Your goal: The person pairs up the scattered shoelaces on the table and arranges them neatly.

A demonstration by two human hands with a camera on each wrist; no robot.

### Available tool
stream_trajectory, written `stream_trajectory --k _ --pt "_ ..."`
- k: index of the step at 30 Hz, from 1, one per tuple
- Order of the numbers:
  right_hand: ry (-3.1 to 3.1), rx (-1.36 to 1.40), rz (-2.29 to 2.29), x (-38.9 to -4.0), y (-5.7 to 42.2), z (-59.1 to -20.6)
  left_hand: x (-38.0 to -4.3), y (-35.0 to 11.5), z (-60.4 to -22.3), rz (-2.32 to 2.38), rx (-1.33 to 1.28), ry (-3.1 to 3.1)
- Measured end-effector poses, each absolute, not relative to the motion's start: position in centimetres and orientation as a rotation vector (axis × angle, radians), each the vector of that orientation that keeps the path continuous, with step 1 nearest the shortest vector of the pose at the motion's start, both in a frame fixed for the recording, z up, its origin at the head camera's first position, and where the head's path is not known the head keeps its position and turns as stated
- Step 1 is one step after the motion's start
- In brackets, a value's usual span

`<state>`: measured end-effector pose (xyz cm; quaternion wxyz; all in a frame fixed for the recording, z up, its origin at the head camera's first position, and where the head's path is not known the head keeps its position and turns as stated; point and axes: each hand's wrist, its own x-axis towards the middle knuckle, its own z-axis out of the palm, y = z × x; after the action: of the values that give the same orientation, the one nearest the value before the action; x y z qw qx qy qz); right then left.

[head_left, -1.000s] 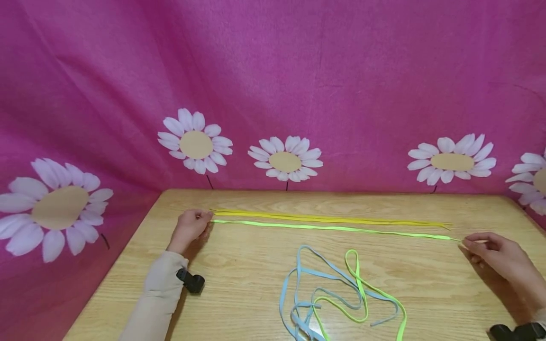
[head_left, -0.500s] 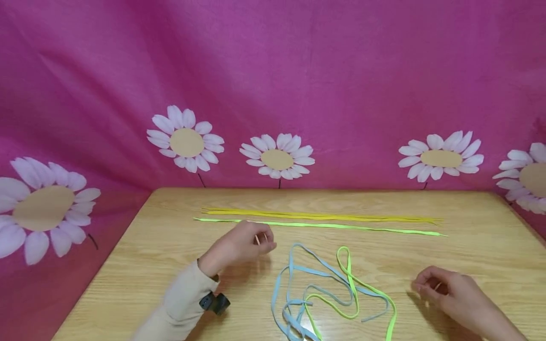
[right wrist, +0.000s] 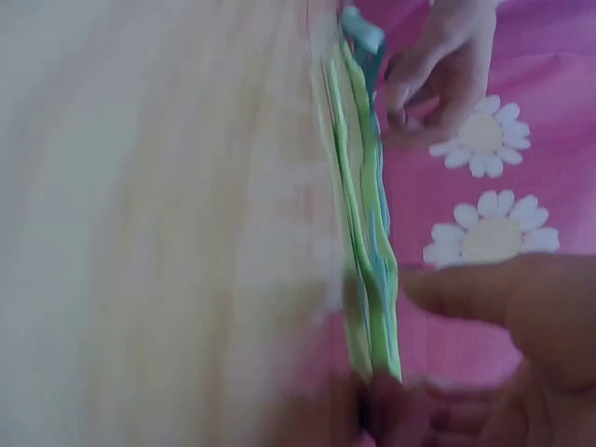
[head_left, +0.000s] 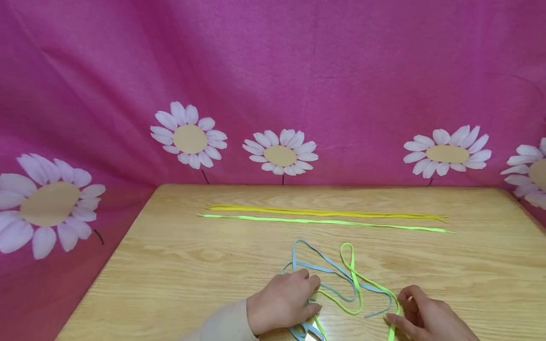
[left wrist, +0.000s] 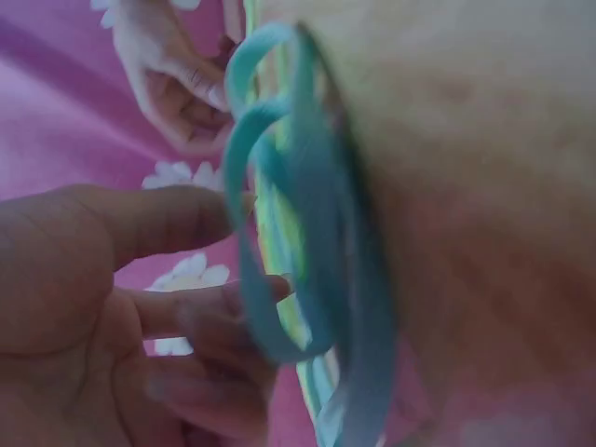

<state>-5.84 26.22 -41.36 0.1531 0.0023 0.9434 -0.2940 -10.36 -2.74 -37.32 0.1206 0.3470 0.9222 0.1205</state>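
Observation:
Near the front of the table, a light blue shoelace (head_left: pixel 315 268) and a yellow-green shoelace (head_left: pixel 354 272) lie in loose, crossing loops. My left hand (head_left: pixel 285 299) is over the left part of this heap and hides some of it. In the left wrist view, its thumb and fingers stand apart beside blue loops (left wrist: pixel 251 121). My right hand (head_left: pixel 428 315) is at the heap's right side, thumb and forefinger spread around the green lace, with a gap visible in the right wrist view. Whether the fingertips touch the laces is unclear.
Yellow shoelaces (head_left: pixel 332 213) lie stretched straight along the back of the wooden table (head_left: pixel 170 265). A single green shoelace (head_left: pixel 307 221) runs straight just in front of them. Behind the table hangs a pink cloth (head_left: pixel 341 85) printed with white daisies.
Both hands have left the ends of the straight green lace, which now lies free. They have come forward and inward to the blue and green heap.

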Motion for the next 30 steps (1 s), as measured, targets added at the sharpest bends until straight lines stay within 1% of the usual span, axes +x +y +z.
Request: stream_trajectory --k 2,6,9,14,19,24,27,30 --pt "2.751 -0.039 -0.868 -5.7 26.2 -41.6 -10.3 -2.5 -37.6 0.330 1.005 2.694" --pt "2.770 -0.036 -0.862 -5.8 26.1 -42.0 -10.0 -2.3 -38.3 0.384 0.964 2.690" --pt "2.737 0.067 -0.835 -6.0 25.8 -42.6 -9.8 -2.5 -38.7 0.411 0.903 2.668" --pt "2.755 0.140 -0.811 -6.0 25.7 -43.5 -10.1 -2.9 -38.8 0.404 0.872 2.641" --pt "2.767 0.062 -0.844 -5.8 26.4 -43.9 -10.1 -3.2 -38.8 0.428 0.840 2.599" --pt "2.760 -0.024 -0.872 -6.0 26.9 -43.8 -9.9 -3.4 -38.7 0.474 0.905 2.548" --pt "2.741 -0.049 -0.890 -6.0 27.1 -43.7 -9.6 -3.5 -38.5 0.494 0.908 2.431" --pt "2.706 -0.135 -0.942 -6.0 27.5 -43.6 -9.5 -3.8 -38.1 0.499 0.879 2.296"
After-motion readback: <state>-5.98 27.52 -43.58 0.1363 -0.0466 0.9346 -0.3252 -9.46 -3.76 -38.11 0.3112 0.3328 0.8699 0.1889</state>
